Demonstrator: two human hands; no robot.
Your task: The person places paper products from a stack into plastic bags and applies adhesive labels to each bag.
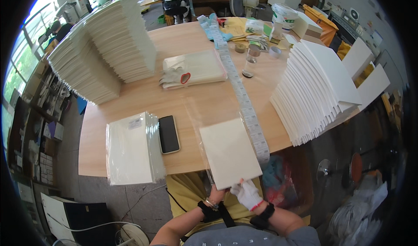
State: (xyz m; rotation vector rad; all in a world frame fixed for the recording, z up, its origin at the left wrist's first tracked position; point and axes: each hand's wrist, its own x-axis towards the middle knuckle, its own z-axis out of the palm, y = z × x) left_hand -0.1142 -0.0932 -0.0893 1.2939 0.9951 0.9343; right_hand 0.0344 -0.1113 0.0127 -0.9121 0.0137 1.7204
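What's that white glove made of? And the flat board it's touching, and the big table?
The white glove looks like soft, dull cloth, because it wrinkles around the fingers. The board has a flat, pale face and crisp edges; it could be thick card or canvas. The table seems to be wood, or something wood-coloured: its tan top looks smooth.
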